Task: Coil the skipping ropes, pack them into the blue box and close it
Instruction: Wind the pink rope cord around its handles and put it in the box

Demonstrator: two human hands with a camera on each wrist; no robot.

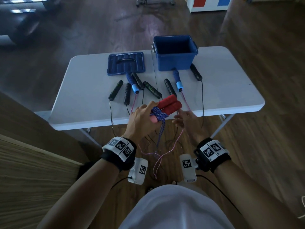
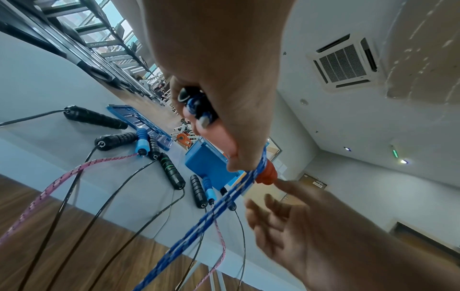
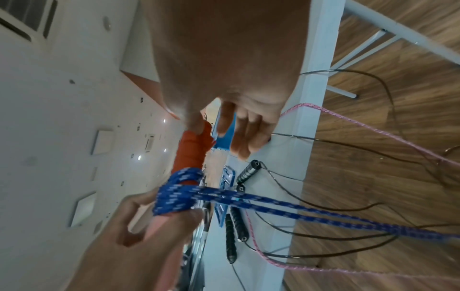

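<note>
My left hand (image 1: 142, 119) grips the red handles (image 1: 170, 104), blue rope (image 1: 158, 114) part-wound round them; my right hand (image 1: 186, 119) hangs loose, empty. Blue box (image 1: 175, 61) stands open, empty; other ropes (image 1: 137, 86) uncoiled.

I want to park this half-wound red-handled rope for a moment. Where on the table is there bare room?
Free: the table's right end, beyond the black handle beside the blue box; also the near-left corner. Crowded: the middle strip below the lid, full of handles and cords.
</note>
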